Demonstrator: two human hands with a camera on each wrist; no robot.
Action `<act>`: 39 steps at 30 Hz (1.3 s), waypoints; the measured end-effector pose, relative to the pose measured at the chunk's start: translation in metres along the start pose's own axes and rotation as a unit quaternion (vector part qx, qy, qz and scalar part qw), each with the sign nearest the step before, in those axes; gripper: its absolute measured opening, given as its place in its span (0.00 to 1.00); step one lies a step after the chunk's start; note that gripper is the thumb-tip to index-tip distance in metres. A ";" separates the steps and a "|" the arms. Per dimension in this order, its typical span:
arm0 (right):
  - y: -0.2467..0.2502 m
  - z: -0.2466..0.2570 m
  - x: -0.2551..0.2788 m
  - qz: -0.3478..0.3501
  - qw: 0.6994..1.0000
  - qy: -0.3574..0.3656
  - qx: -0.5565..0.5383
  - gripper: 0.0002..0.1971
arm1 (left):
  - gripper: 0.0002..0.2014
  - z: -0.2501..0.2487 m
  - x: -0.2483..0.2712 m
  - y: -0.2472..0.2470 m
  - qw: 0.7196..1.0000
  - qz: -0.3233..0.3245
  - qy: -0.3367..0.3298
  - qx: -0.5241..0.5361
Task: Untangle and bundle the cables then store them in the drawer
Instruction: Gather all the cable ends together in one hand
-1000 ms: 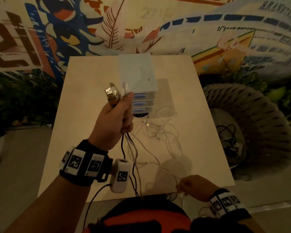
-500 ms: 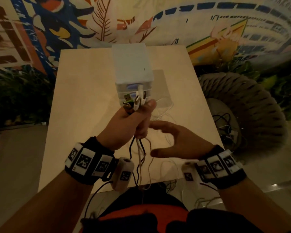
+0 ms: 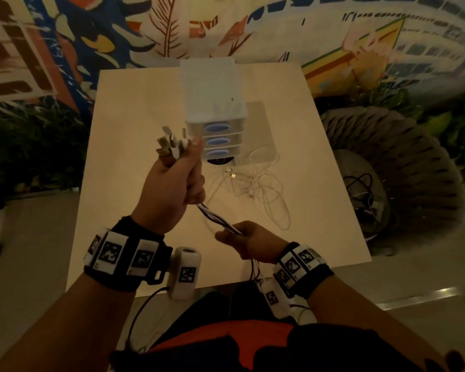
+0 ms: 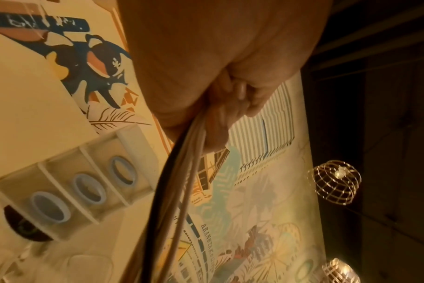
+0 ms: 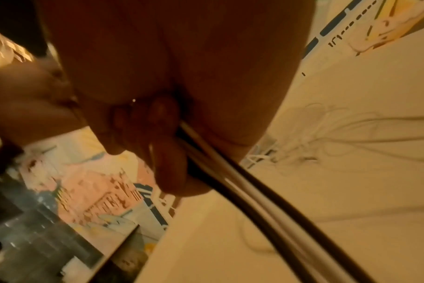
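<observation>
- Left hand (image 3: 172,189), fisted round the gathered cables (image 3: 217,218), holds their plug ends upward.
- Right hand (image 3: 249,244) pinches the same strands lower down.
- Step: straightening the bundle; next, coiling, judged.
- Loose white cable (image 3: 263,191) lies tangled before the closed drawer unit (image 3: 212,103).

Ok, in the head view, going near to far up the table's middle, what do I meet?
Right hand gripping the cable bundle → left hand fisted around it → plug ends → drawer unit.
</observation>
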State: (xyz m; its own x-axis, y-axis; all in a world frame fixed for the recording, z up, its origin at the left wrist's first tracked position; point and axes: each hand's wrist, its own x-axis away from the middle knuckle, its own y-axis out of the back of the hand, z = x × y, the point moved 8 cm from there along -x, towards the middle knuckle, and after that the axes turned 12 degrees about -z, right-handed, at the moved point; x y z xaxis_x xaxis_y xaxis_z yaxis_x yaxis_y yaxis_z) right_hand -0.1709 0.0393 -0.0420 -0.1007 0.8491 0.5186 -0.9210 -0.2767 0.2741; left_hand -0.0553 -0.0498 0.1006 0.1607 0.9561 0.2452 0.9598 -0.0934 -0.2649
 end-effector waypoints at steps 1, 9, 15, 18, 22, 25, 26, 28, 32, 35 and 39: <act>-0.001 -0.012 -0.001 0.000 1.000 -0.006 0.007 0.25 | 0.22 0.006 0.002 -0.002 1.000 0.005 0.001 -0.011; 0.041 -0.014 0.022 0.056 0.990 0.052 0.120 0.32 | 0.23 0.032 0.015 -0.027 0.993 0.070 0.029 -0.086; 0.111 0.145 0.062 -0.131 0.934 0.331 -0.038 0.35 | 0.22 0.031 0.018 -0.044 0.983 0.112 0.014 -0.147; 0.097 0.185 0.055 -0.160 0.912 0.370 0.071 0.26 | 0.18 0.020 0.017 -0.055 0.967 0.111 -0.053 -0.222; 0.081 0.189 0.037 -0.171 0.905 0.374 0.106 0.11 | 0.09 0.017 0.003 -0.042 0.953 0.035 -0.076 -0.292; 0.080 0.179 0.029 -0.183 0.906 0.366 0.104 0.09 | 0.11 0.028 -0.005 -0.035 0.947 0.041 -0.045 -0.315; 0.080 0.175 0.025 -0.188 0.906 0.363 0.112 0.10 | 0.10 0.031 -0.007 -0.035 0.945 0.045 -0.036 -0.322; 0.078 0.165 0.016 -0.192 0.902 0.357 0.148 0.15 | 0.08 0.038 -0.009 -0.035 0.950 0.055 -0.017 -0.308; 0.075 0.134 0.000 -0.116 0.933 0.312 0.138 0.25 | 0.14 0.056 -0.011 -0.034 0.949 0.120 0.012 -0.290; 0.103 0.097 -0.022 -0.136 0.950 0.281 0.016 0.22 | 0.18 0.066 -0.020 -0.025 0.941 0.080 0.040 -0.325; 0.167 0.007 -0.064 -0.306 0.948 0.077 -0.036 0.21 | 0.23 0.071 -0.033 -0.002 0.951 0.005 0.071 -0.301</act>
State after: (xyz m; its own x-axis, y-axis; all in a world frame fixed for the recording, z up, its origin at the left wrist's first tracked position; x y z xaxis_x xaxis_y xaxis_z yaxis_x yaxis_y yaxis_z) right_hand -0.3158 -0.0644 -0.0242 0.4123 0.8977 0.1555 -0.8478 0.3156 0.4261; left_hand -0.0794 -0.0611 0.0267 0.1590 0.9113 0.3797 0.9089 -0.2853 0.3040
